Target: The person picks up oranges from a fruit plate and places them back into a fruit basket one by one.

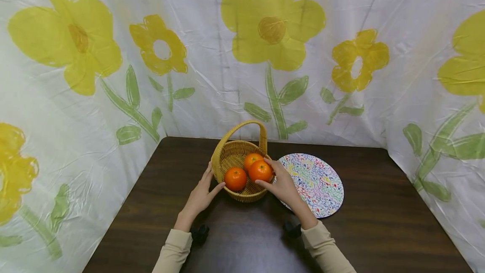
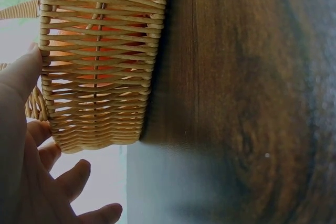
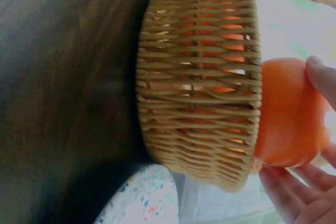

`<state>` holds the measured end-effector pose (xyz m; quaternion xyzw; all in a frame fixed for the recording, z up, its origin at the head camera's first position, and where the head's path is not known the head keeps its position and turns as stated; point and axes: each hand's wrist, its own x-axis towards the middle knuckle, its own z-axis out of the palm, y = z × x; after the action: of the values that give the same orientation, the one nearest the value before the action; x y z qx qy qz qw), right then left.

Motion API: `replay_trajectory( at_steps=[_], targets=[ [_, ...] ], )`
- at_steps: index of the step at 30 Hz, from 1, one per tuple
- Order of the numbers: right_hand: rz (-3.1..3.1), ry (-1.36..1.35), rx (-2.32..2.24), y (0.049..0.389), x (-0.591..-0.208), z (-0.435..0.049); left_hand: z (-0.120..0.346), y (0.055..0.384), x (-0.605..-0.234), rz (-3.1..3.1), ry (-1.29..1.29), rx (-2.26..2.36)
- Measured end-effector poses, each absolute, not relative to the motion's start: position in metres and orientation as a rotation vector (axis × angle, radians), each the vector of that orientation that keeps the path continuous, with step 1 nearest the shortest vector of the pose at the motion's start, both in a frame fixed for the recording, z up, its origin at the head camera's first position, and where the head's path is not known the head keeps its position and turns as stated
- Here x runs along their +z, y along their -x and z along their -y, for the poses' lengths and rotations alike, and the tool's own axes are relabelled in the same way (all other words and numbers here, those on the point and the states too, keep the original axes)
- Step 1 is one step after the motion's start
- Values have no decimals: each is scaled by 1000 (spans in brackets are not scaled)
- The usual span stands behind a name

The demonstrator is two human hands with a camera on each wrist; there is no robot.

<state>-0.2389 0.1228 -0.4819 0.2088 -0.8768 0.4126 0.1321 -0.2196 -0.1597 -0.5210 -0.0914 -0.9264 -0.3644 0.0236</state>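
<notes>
A wicker basket (image 1: 245,197) with an arched handle stands on the table, with two oranges (image 1: 235,179) (image 1: 251,160) inside. My left hand (image 1: 200,195) rests against the basket's left side, thumb at the rim and fingers loosely spread, as the left wrist view also shows. With thumb and fingers on opposite sides, my right hand (image 1: 283,183) pinches a third orange (image 1: 260,171). In the right wrist view this orange (image 3: 291,111) sticks up above the rim, between the thumb and fingertips. Whether it touches the fruit below I cannot tell.
To the right of the basket lies a flat round mat (image 1: 318,180) with a multicoloured squiggle pattern, partly behind my right hand and wrist. The dark wooden table (image 1: 379,222) is bordered at the back and sides by a white curtain (image 1: 204,108) with yellow flowers.
</notes>
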Motion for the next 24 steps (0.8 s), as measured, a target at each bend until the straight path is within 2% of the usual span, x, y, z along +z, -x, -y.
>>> replay_trajectory(
  at_steps=[24],
  targets=[
    [2675, -597, 981, 240, -495, -110, 160, 220, -520, 2876, 287, -1126]
  ],
)
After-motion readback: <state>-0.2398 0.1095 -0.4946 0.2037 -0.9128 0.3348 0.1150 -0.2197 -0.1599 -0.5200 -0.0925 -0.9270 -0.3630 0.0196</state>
